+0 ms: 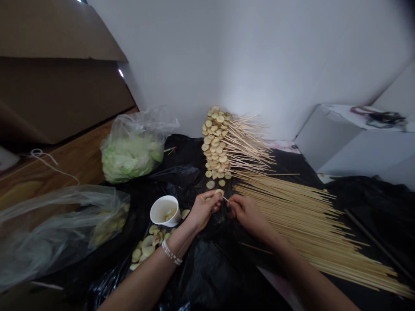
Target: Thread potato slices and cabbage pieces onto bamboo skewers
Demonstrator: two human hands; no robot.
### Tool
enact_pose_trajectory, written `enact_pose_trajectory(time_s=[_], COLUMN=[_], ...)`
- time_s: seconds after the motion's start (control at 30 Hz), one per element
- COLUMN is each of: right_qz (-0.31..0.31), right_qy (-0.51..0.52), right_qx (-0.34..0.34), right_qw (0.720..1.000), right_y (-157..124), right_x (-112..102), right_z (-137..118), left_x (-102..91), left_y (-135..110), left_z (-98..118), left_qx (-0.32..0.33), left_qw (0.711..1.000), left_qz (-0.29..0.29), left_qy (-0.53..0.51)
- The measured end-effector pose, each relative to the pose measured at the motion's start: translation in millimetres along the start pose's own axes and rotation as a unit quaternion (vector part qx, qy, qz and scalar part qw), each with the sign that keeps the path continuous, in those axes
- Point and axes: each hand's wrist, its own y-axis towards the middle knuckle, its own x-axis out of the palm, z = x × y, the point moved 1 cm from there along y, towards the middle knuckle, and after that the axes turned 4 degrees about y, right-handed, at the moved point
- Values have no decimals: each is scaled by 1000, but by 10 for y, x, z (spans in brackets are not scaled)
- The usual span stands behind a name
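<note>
— What have we got in each grip?
— Our left hand (204, 209) pinches 1 slice (219, 191) above the black worktop (207, 268); right hand (246, 211) holds 1 skewer (226, 199), its tip touching that slice.

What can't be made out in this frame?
In the head view:
skewer: only its tip shows, right hand covers the rest
slice: mostly behind the left hand
cup: contents too small
near bag: cloudy plastic blurs what is inside
dark item on white box: blurred
</note>
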Motion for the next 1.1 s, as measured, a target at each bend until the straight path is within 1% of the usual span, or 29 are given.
enact_pose_trajectory(time_s=[0.07,0.17,0.23,0.3,0.37,0.43,0.47,0.53,0.63,0.7,0.73,0.8,0.9,0.97,1.03,1.1], right_qz=[15,41,41,43,38,13,2,1,41,46,44,41,33,11,4,22], right_qy=[-52,-177,-206,-169,-96,-22,-1,-9,-130,-201,-217,-197,-81,-10,-1,-61], right_qx=[-9,-41,-47,-31,-10,4,8,7,-29,-54,-57,-44,-10,2,2,-14], right_qw=[998,982,977,984,995,1000,1000,1000,990,977,974,979,996,1000,1000,998], right_y=[-29,-103,-124,-103,-50,-1,13,5,-69,-112,-119,-99,-20,18,18,-13], right_x=[17,92,128,120,74,22,5,1,67,125,142,141,65,16,3,34], right_z=[-16,-51,-63,-57,-42,-29,-25,-27,-50,-67,-73,-75,-62,-52,-46,-45], left_x=[-2,0,2,4,2,-1,-4,-7,-10,-9,-9,-11,-15,-14,-8,5], left_y=[6,8,6,3,0,-2,-2,-2,3,7,8,9,7,3,-3,-11], left_z=[-3,5,11,14,11,3,-1,-9,-15,-14,-13,-11,-13,-19,-29,-36], left_qx=[2,5,5,5,4,1,-1,-2,1,4,5,7,6,4,4,8], left_qw=[1000,1000,1000,1000,1000,1000,1000,1000,1000,1000,1000,1000,1000,999,999,999], left_qz=[-2,2,4,3,0,-6,-9,-14,-14,-12,-10,-7,-14,-26,-33,-39], left_qy=[2,-7,-11,-9,-3,5,8,12,11,6,5,10,24,28,30,31])
